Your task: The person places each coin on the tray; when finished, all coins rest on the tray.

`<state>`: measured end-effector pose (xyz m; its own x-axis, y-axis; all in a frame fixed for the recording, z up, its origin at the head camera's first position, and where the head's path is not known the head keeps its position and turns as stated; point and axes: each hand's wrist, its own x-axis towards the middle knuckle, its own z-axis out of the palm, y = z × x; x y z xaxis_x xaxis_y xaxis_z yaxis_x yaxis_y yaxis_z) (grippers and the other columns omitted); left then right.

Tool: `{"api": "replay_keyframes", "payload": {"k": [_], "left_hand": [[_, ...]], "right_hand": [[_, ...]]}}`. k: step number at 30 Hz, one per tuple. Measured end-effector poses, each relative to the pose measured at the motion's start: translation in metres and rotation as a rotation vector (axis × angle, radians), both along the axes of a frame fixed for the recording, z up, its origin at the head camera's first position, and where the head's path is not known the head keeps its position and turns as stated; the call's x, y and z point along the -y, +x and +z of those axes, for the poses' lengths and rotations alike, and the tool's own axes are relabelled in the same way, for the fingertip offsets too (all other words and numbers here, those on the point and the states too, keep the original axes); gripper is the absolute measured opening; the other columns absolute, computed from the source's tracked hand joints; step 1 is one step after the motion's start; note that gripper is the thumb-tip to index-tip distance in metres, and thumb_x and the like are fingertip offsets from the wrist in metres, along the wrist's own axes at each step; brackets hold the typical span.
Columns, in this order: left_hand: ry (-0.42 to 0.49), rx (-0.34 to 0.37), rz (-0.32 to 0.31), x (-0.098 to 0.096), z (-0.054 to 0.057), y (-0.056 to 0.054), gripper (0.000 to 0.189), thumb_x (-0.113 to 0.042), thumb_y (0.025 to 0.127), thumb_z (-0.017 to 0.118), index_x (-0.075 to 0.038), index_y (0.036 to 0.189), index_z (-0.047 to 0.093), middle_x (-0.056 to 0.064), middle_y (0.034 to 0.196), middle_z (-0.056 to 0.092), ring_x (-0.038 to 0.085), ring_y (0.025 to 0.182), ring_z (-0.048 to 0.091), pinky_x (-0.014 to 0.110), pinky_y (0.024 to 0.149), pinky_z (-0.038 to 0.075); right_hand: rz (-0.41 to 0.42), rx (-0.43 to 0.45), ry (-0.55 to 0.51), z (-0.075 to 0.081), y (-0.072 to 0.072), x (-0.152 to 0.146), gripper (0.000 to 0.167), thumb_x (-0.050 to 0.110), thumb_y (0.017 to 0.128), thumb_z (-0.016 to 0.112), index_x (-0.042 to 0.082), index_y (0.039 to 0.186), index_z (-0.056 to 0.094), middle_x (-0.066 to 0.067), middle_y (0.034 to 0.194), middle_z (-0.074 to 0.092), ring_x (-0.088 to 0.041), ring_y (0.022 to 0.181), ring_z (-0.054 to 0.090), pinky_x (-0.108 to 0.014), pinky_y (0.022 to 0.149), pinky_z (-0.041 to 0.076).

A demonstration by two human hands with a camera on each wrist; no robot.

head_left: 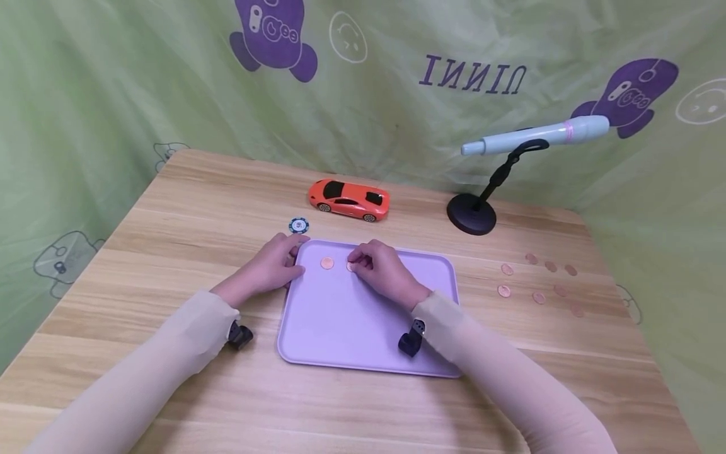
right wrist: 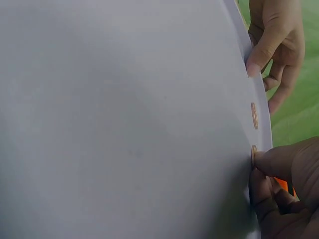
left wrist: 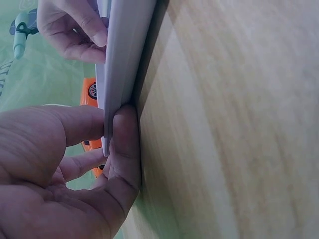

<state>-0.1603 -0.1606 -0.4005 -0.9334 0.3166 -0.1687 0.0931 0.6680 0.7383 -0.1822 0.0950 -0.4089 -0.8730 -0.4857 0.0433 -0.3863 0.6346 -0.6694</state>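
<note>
At the upper left corner of a light purple tray (head_left: 334, 325), my left hand (head_left: 276, 261) grips the rim. In the left wrist view its thumb lies over the rim (left wrist: 119, 59), with a finger tucked beneath. My right hand (head_left: 388, 274) reaches over the tray's far side and pinches a copper coin (right wrist: 253, 154) at the tray surface; its fingertips partly cover the coin. A second copper coin (head_left: 327, 263) lies flat on the tray to the left, between the two hands.
Several copper coins (head_left: 538, 297) lie scattered on the wooden table (head_left: 170, 252) right of the tray. Beyond it are a blue poker chip (head_left: 299, 225) and an orange toy car (head_left: 350, 200). A light blue microphone (head_left: 530, 137) rests on a black stand (head_left: 472, 214) at the back right.
</note>
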Motion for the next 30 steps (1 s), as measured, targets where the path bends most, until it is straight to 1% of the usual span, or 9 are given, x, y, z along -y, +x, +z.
{"api": "replay_keyframes", "payload": {"k": [5,12,14,19,21,23,26,28,30], "left_hand": [[0.017,-0.003,-0.007,0.001,0.001,0.001,0.06,0.0,0.098,0.062,0.007,0.154,0.04,0.029,0.122,0.048,0.018,0.075,0.058,0.024,0.061,0.056],[0.0,0.001,0.006,0.0,0.0,0.0,0.06,-0.001,0.098,0.063,0.005,0.154,0.041,0.027,0.122,0.049,0.021,0.082,0.058,0.027,0.067,0.056],[-0.004,-0.004,0.007,0.0,0.0,0.0,0.06,-0.002,0.099,0.063,0.005,0.155,0.041,0.027,0.122,0.05,0.021,0.084,0.058,0.028,0.069,0.056],[-0.009,-0.003,0.012,0.0,0.0,0.0,0.061,-0.001,0.099,0.063,0.005,0.155,0.04,0.027,0.122,0.05,0.022,0.085,0.058,0.028,0.07,0.057],[-0.013,-0.005,0.014,0.001,0.0,0.0,0.061,-0.001,0.098,0.063,0.005,0.155,0.041,0.027,0.122,0.05,0.022,0.085,0.058,0.028,0.07,0.056],[-0.015,-0.011,0.014,0.001,0.0,0.0,0.061,-0.002,0.098,0.063,0.005,0.154,0.041,0.027,0.121,0.051,0.022,0.085,0.057,0.028,0.071,0.055],[-0.017,-0.017,0.015,0.001,0.0,0.0,0.06,-0.002,0.098,0.063,0.005,0.154,0.042,0.027,0.121,0.051,0.023,0.087,0.057,0.029,0.072,0.055],[-0.017,-0.017,0.014,0.001,0.0,0.0,0.061,-0.002,0.098,0.063,0.005,0.154,0.042,0.027,0.121,0.051,0.023,0.087,0.057,0.029,0.072,0.054],[-0.019,-0.012,0.013,0.0,0.0,0.0,0.061,-0.003,0.098,0.063,0.004,0.155,0.041,0.026,0.122,0.051,0.023,0.087,0.056,0.029,0.072,0.054]], "right_hand": [[0.007,0.019,0.005,0.001,0.0,0.0,0.01,0.005,0.096,0.072,0.003,0.104,0.077,-0.01,0.095,0.07,-0.016,0.088,0.062,-0.022,0.078,0.052],[0.006,0.083,0.017,0.009,0.002,-0.008,0.016,0.008,0.099,0.068,0.003,0.112,0.075,-0.011,0.103,0.072,-0.019,0.095,0.063,-0.03,0.087,0.054],[0.009,0.1,0.011,0.013,0.004,-0.014,0.019,0.009,0.1,0.067,0.003,0.116,0.074,-0.011,0.106,0.072,-0.02,0.097,0.063,-0.033,0.091,0.055],[0.031,0.098,0.006,0.019,0.007,-0.037,0.021,0.009,0.1,0.066,0.002,0.119,0.072,-0.012,0.111,0.074,-0.022,0.101,0.067,-0.04,0.096,0.058],[0.024,0.087,0.002,0.022,0.008,-0.049,0.021,0.009,0.101,0.066,0.002,0.119,0.072,-0.012,0.112,0.075,-0.023,0.103,0.069,-0.042,0.097,0.059],[-0.003,0.086,-0.014,0.024,0.009,-0.062,0.021,0.009,0.101,0.066,0.002,0.12,0.073,-0.013,0.113,0.076,-0.024,0.104,0.07,-0.043,0.097,0.059],[-0.053,0.059,-0.04,0.026,0.011,-0.084,0.021,0.008,0.1,0.067,0.001,0.12,0.073,-0.016,0.112,0.077,-0.027,0.102,0.072,-0.041,0.093,0.06],[-0.095,0.03,-0.053,0.027,0.012,-0.1,0.02,0.008,0.101,0.067,0.001,0.118,0.074,-0.017,0.11,0.077,-0.026,0.098,0.072,-0.035,0.089,0.06],[-0.14,-0.015,-0.05,0.026,0.013,-0.117,0.018,0.008,0.101,0.068,0.001,0.116,0.074,-0.017,0.107,0.077,-0.022,0.093,0.07,-0.026,0.084,0.058]]}}
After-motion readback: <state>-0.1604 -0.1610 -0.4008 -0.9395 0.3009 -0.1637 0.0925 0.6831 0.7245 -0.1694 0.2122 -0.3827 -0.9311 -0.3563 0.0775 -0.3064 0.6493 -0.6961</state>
